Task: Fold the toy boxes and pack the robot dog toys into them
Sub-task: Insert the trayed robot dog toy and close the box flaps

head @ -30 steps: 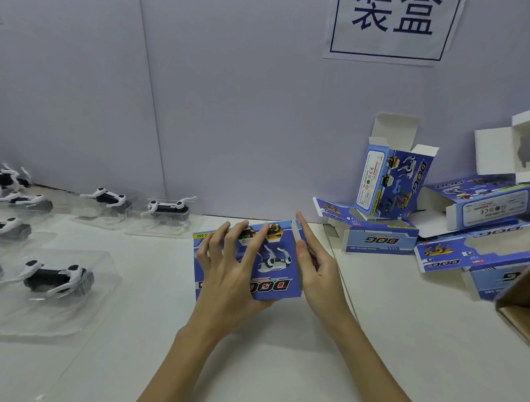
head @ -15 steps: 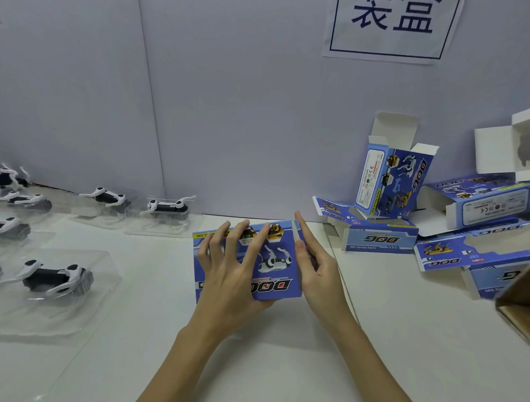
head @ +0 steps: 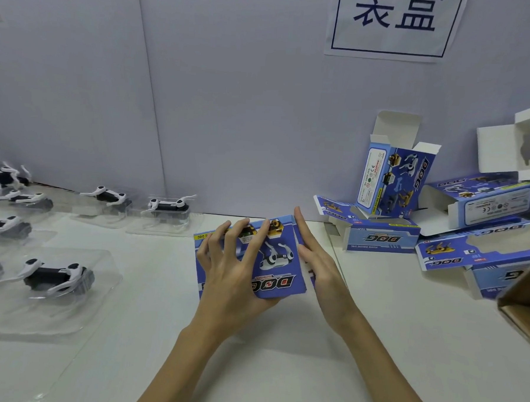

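- Looking down from your head camera, you have one blue toy box (head: pixel 280 263) at the middle of the white table (head: pixel 373 344), printed face up, its "DOG" lettering upside down to you; its long axis runs roughly away from you, tilted slightly left at the far end.
- Your left hand (head: pixel 235 276) grasps the box from above, fingers spread and curled over the far and left edges, thumb under the near edge.
- Your right hand (head: pixel 318 265) lies flat against the box's right side with fingers straight, released rather than gripping; the box's right end is hidden behind it, so you cannot tell how its flap stands.
- Right of you, an upright open box (head: pixel 393 180) leans among other open boxes (head: pixel 378 237) lying flat; the farthest are cut off by the frame edge, as is a brown carton (head: pixel 525 300).
- Left of you, robot dog toys (head: pixel 54 277) sit in clear plastic trays (head: pixel 67 313), a row of them running off the left edge.
- On the wall, a paper sign (head: pixel 392 23) is cropped at the top.
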`<state>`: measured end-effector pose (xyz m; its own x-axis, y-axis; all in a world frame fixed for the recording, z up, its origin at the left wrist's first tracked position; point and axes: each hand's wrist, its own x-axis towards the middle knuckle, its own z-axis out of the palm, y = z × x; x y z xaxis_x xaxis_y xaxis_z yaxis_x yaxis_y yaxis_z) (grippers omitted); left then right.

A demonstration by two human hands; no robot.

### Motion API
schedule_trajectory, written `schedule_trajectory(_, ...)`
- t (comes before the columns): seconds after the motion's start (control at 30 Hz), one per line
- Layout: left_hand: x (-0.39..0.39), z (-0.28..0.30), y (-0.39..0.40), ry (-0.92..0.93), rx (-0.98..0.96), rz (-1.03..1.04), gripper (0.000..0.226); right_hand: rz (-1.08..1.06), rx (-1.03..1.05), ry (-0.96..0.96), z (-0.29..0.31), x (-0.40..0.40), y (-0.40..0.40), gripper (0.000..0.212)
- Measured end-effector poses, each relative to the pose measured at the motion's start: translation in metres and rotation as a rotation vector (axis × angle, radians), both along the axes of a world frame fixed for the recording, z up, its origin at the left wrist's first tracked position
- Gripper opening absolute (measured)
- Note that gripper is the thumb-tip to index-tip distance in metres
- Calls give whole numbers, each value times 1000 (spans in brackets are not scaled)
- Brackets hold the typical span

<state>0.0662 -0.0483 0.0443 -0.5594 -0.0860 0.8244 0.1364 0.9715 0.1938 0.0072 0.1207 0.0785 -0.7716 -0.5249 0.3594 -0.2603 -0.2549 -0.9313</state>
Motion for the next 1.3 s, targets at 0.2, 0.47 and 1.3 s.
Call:
schedule_trajectory(0.2,-1,3,3,50,45,28,108,-188,-26,56,-9,2,-10,47)
schedule_trajectory(0.47,-1,0,3,16,43,41,105,-215,-14,86,-9,6,-14,44)
schedule_trajectory(1.3,5,11,-2,29,120,8,105,-53,-142,-48,-7,-4,-2,48)
